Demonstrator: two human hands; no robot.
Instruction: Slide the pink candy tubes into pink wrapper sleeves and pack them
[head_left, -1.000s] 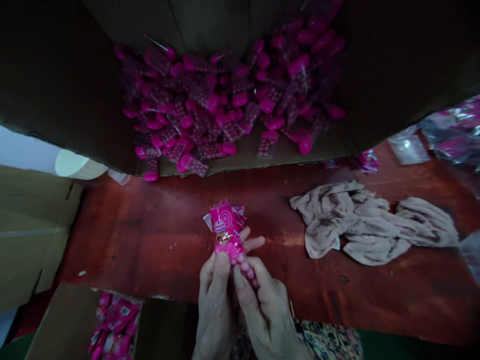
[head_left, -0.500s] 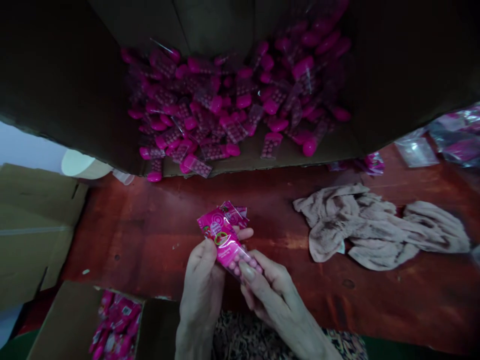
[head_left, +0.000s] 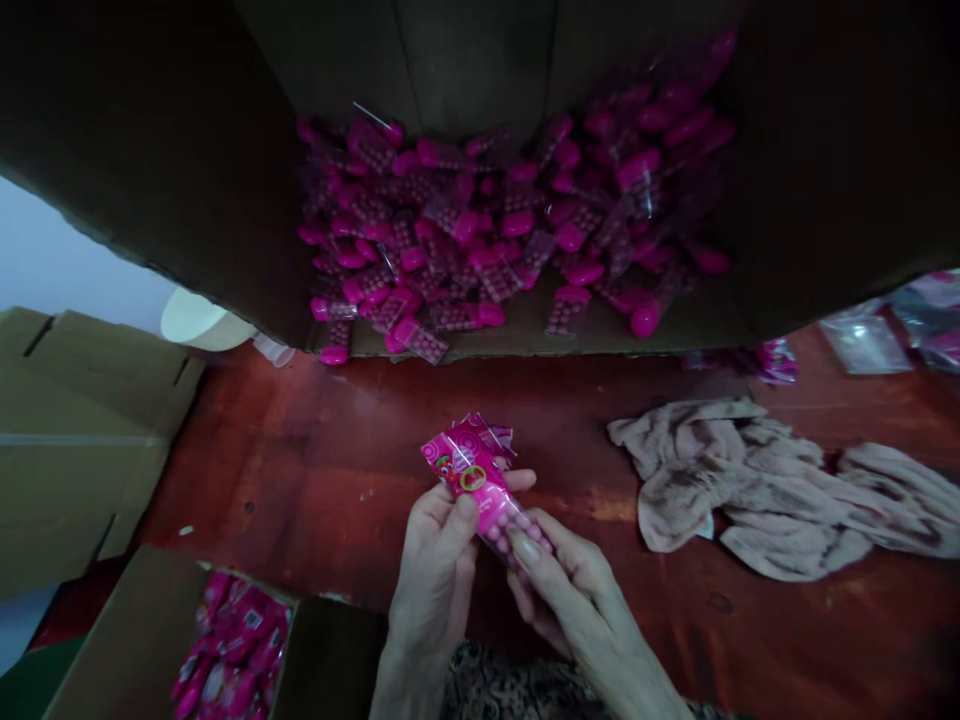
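Observation:
In front of me, over the table, both hands hold one pink printed candy packet at a slant. Its lower end is see-through, with pink candy balls showing. My left hand grips the packet's left side, thumb on the front and fingers behind. At the see-through end, my right hand pinches with its thumb over the balls; its fingers are partly hidden underneath. Just behind the packet's top lie more pink wrappers, mostly covered, so I cannot tell how many.
A large cardboard box on its side holds many clear containers of pink balls with pink caps. A crumpled cloth lies right on the red table. At lower left, an open box contains pink packets.
The view has shifted, so the whole scene sits further right and slightly lower. Both hands keep their hold on the packet, with almost no change in grip.

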